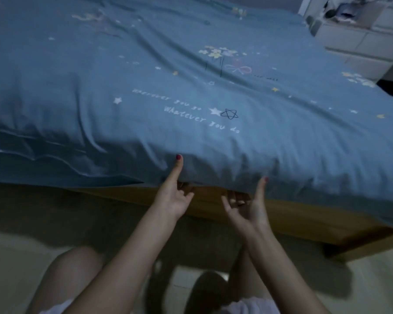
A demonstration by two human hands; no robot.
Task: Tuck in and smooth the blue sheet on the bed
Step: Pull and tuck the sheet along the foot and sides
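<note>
Sheet edge is pinched just above both hands, left hand and right hand side by side, fingers tucked beneath along the bed frame.

The blue sheet is carrying white handwriting-style print in two lines: "Wherever you go" and under it "Whatever you do", the first line looking blurred.

Dim room, low light. Floor: pale, smooth, across the lower frame, shadowed close under the wooden bed frame, which runs from centre to lower right. White drawer unit, upper right corner, with blurred items on top.
</note>
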